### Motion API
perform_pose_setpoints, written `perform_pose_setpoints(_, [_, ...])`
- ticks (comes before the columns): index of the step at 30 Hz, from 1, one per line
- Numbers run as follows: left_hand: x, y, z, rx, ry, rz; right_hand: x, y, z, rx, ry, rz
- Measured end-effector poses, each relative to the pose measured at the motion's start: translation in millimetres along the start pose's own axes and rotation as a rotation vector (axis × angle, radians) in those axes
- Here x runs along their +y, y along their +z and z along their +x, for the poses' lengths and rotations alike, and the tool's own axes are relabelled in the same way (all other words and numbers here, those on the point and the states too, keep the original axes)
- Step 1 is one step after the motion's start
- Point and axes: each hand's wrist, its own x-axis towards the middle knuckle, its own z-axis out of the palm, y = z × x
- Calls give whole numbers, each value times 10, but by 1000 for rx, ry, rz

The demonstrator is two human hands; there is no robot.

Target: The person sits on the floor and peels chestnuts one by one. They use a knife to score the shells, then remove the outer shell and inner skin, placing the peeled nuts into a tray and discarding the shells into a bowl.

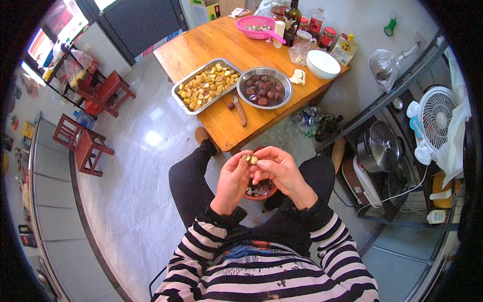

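Observation:
Two pale yellow pieces of a split chestnut (250, 159) sit between my fingertips, held above my lap. My left hand (233, 177) pinches the left piece, while my right hand (282, 173) grips the right one. Below them is a reddish bucket (260, 197) with dark shells and pale scraps inside, partly hidden by my hands. On the table, a steel tray (177, 97) holds many peeled chestnuts (207, 86). Beside it, a steel bowl (288, 90) contains brown chestnuts (263, 90) in dark liquid. A knife (239, 110) with a wooden handle and one chestnut (231, 106) lie in front of them.
A wooden table (188, 56) stands ahead, with a white bowl (323, 64), a pink strainer (255, 27), bottles and jars at its back. To the right, a rack carries a fan (436, 113) and a lidded pot (381, 146). Red wooden chairs (85, 147) stand at left.

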Motion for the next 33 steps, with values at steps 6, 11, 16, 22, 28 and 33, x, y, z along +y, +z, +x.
perform_pose_setpoints(6, [93,37,19,114,1,361,20,-20,-27,68,-63,-151])
perform_pose_setpoints(11, [164,104,12,140,74,676,63,-30,-41,88,-102,-306])
perform_pose_setpoints(16, [192,159,-2,193,89,793,39,5,-38,105,-92,-486])
perform_pose_setpoints(22, [182,178,-45,212,333,1356,-125,105,-87,161,-80,-893])
perform_pose_setpoints(28, [188,124,-38,52,586,1639,-171,70,-32,14,-363,-1306])
perform_pose_setpoints(33, [170,115,-41,24,597,1666,-114,39,-31,-50,-503,-1450])
